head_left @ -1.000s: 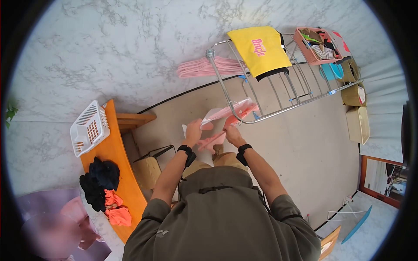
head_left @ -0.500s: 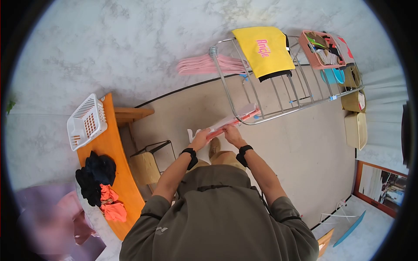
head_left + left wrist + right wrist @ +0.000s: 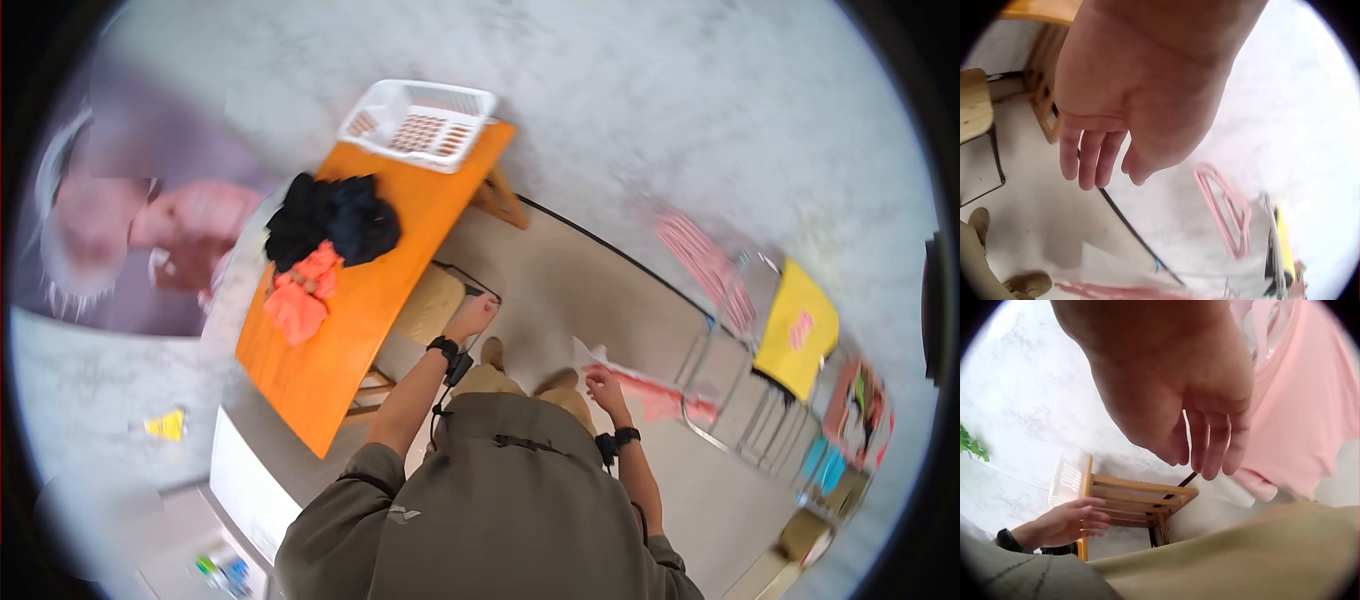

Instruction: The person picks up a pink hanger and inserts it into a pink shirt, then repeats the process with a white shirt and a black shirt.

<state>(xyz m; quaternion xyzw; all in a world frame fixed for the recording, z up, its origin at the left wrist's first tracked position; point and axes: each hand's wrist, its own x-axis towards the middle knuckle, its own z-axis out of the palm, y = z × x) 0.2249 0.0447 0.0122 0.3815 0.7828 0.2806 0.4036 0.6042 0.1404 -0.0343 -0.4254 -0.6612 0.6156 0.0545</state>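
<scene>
1. We see the left grip (image 3: 1141,87) empty, fingers loosely extended.
2. Right grip (image 3: 1172,387): relaxed, empty, beside the pink garment (image 3: 1307,400) near the drying rack (image 3: 1276,250).
3. Our left-wrist view crops this garment.

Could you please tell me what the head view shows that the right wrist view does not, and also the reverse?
Only the head view shows the yellow cloth with pink lettering, the crumpled coral-orange garments and the blue plastic container.

Only the right wrist view shows the green leafy plant, at its left edge.

Both show the left hand, the right hand, the pink fabric garment, the white slotted plastic basket and the orange wooden table, the last two only partly in the right wrist view.
</scene>
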